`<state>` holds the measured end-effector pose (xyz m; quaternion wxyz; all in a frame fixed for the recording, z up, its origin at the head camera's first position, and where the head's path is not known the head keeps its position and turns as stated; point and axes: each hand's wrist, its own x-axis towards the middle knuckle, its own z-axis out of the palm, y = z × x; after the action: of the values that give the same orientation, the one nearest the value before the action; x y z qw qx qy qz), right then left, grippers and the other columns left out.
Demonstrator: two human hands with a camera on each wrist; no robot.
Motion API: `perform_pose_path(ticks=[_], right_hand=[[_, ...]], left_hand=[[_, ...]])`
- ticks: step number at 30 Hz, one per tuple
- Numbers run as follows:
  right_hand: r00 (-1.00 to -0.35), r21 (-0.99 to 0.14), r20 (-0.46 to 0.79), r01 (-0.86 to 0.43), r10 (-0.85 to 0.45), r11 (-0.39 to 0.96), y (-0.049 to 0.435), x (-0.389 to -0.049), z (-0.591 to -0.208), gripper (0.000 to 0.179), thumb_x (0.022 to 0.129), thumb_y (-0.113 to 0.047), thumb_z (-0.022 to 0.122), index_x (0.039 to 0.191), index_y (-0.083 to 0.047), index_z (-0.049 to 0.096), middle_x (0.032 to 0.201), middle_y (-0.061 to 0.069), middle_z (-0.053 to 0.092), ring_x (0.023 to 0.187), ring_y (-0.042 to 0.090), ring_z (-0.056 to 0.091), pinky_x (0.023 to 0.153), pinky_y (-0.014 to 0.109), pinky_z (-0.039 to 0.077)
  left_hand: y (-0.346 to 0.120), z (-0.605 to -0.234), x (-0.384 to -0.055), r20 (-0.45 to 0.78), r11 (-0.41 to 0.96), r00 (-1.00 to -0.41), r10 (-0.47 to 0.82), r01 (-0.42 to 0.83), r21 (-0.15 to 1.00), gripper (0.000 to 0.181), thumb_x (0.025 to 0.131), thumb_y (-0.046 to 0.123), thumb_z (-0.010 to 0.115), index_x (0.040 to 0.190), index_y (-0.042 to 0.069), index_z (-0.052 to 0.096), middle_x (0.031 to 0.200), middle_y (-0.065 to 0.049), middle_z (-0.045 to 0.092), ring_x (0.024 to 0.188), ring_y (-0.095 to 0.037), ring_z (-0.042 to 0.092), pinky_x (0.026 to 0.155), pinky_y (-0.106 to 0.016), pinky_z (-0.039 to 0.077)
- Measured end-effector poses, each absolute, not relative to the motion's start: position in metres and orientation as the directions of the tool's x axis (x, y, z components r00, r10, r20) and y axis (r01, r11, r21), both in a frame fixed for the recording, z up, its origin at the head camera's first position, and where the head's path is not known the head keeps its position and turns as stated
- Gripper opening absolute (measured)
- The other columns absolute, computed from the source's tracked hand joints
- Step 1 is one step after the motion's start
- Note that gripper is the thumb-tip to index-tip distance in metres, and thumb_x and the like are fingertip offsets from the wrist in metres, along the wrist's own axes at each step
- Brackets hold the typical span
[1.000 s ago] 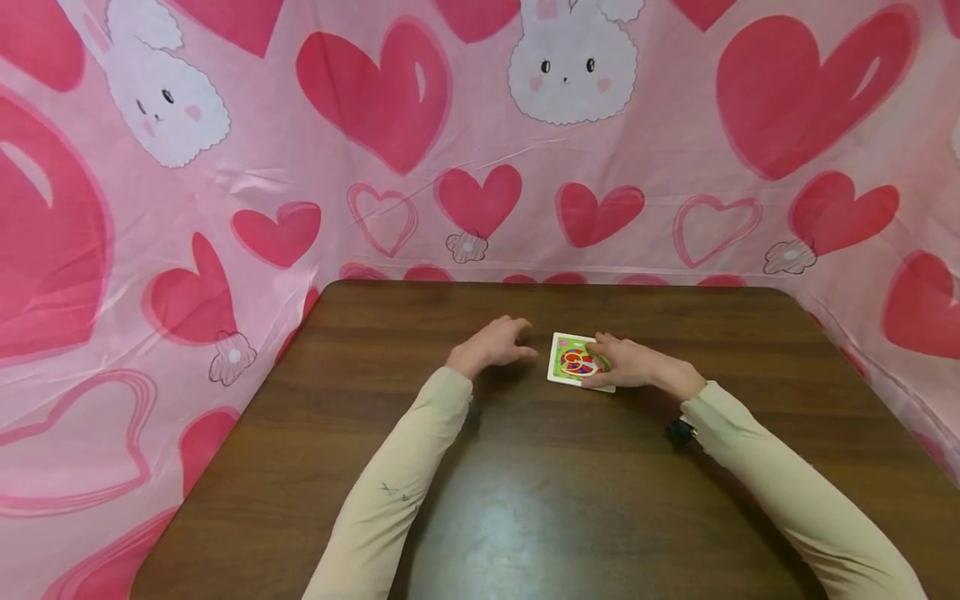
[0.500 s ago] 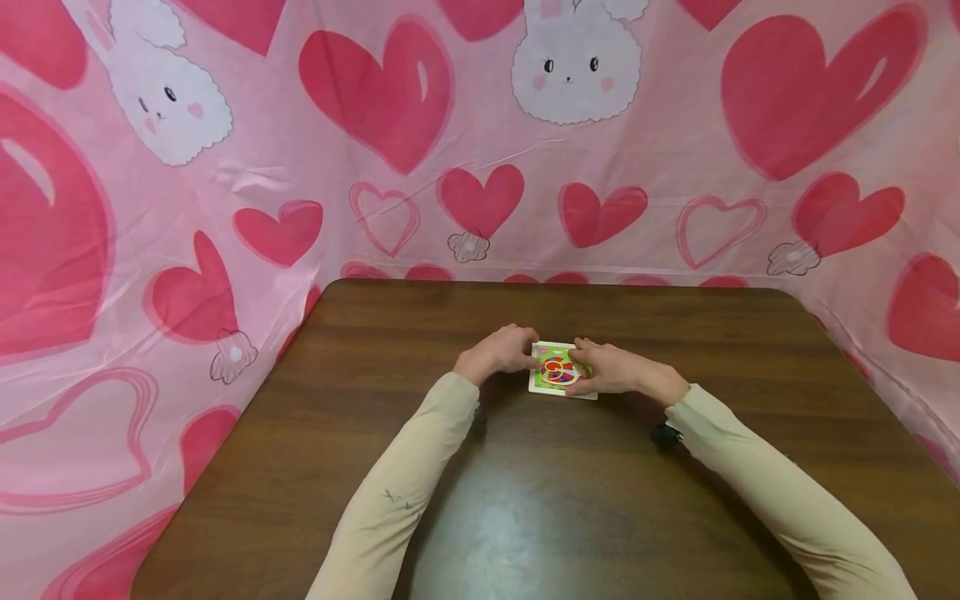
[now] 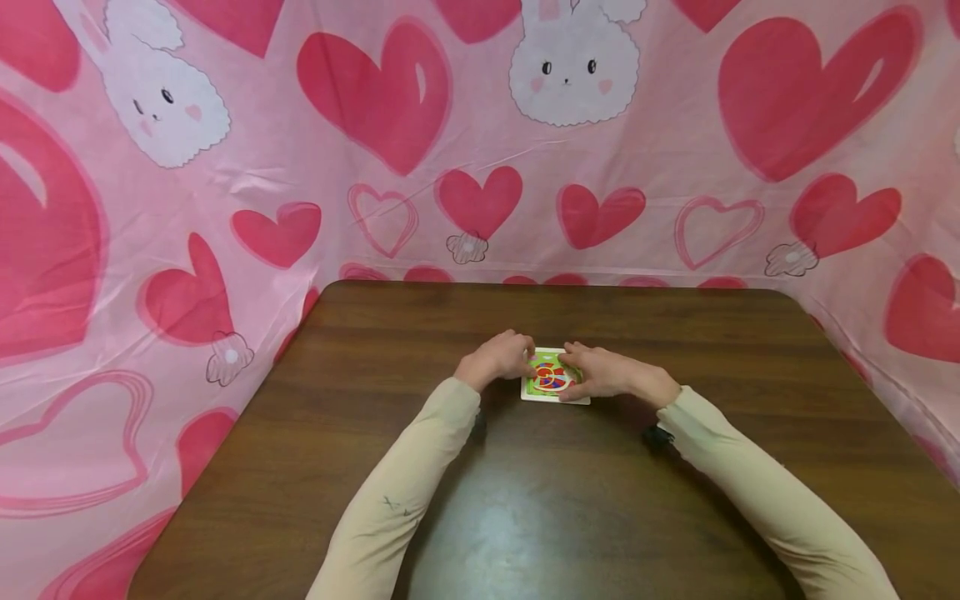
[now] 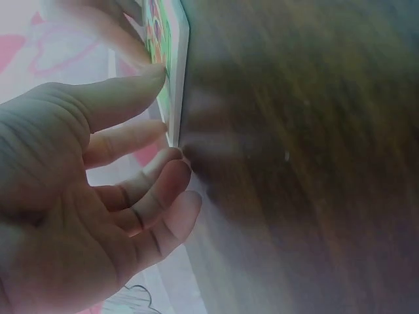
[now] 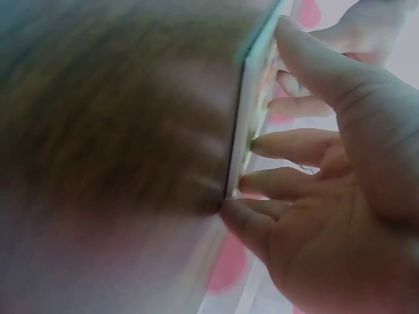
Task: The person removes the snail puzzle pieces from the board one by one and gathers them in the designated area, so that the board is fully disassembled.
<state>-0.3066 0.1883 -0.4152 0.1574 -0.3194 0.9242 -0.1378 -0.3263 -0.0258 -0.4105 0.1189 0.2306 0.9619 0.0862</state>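
A flat square card (image 3: 549,377) with a white border, a green ground and a red, blue and yellow picture lies on the brown table. Its pale, thick-looking edge (image 4: 177,78) shows in the left wrist view. My left hand (image 3: 497,358) is at its left side, thumb tip over the face and the other fingertips by the edge and the tabletop. From the right, my right hand (image 3: 609,372) rests over the card with fairly straight, spread fingers. Its thumb (image 5: 314,55) touches near the front edge and the fingertips meet the right side. Part of the picture is hidden under this hand.
The dark wooden table (image 3: 495,500) stretches around both forearms. Behind it and at the sides hangs a pink cloth (image 3: 660,150) with hearts and rabbit faces. Long cream sleeves cover the arms, and a black strap (image 3: 657,437) shows at the right wrist.
The card has slid left and slightly nearer along with my right hand. My left hand, earlier apart from the card, now has its fingertips at the card's left side.
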Motion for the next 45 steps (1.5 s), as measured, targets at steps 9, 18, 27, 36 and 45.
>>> perform_pose_path(ticks=[9,18,27,36,45], right_hand=[[-0.763,-0.368,-0.249,-0.495,-0.596,0.787,0.193,-0.305,-0.413,0.082,0.088,-0.048,0.069,0.147,0.0,0.04,0.157,0.029,0.023,0.145,0.047,0.025,0.114,0.059,0.027],[-0.763,-0.357,-0.257,-0.495,-0.593,0.792,0.193,-0.307,-0.415,0.081,0.087,-0.047,0.069,0.146,0.0,0.041,0.157,0.029,0.025,0.143,0.046,0.03,0.114,0.057,0.029],[-0.757,-0.343,-0.274,-0.499,-0.592,0.796,0.193,-0.306,-0.415,0.08,0.088,-0.049,0.067,0.149,-0.004,0.039,0.158,0.028,0.024,0.143,0.047,0.028,0.113,0.059,0.028],[-0.756,-0.314,-0.275,-0.513,-0.594,0.799,0.192,-0.306,-0.411,0.078,0.089,-0.048,0.067,0.148,-0.003,0.04,0.157,0.029,0.025,0.144,0.047,0.027,0.114,0.058,0.027],[-0.755,-0.316,-0.275,-0.514,-0.595,0.798,0.192,-0.307,-0.412,0.077,0.09,-0.047,0.066,0.148,-0.004,0.041,0.156,0.03,0.025,0.144,0.048,0.027,0.114,0.059,0.027]], left_hand=[[-0.021,-0.408,-0.323,-0.204,0.895,-0.879,0.431,0.387,0.222,0.033,0.087,0.038,0.072,0.11,0.015,0.064,0.107,-0.002,0.06,0.102,-0.018,0.053,0.093,-0.036,0.048],[-0.019,-0.411,-0.327,-0.194,0.894,-0.881,0.431,0.389,0.221,0.034,0.087,0.038,0.073,0.11,0.015,0.063,0.104,-0.002,0.058,0.099,-0.017,0.051,0.089,-0.035,0.048],[-0.015,-0.414,-0.328,-0.205,0.911,-0.897,0.391,0.345,0.228,0.029,0.089,0.039,0.071,0.101,0.016,0.06,0.107,-0.005,0.053,0.092,-0.018,0.053,0.081,-0.035,0.048],[-0.014,-0.41,-0.327,-0.203,0.908,-0.895,0.398,0.353,0.227,0.03,0.089,0.04,0.07,0.101,0.015,0.058,0.107,-0.006,0.052,0.091,-0.018,0.053,0.08,-0.035,0.048],[-0.014,-0.408,-0.329,-0.203,0.902,-0.888,0.413,0.367,0.227,0.038,0.088,0.04,0.071,0.106,0.012,0.054,0.107,-0.007,0.051,0.092,-0.019,0.054,0.083,-0.035,0.05]])
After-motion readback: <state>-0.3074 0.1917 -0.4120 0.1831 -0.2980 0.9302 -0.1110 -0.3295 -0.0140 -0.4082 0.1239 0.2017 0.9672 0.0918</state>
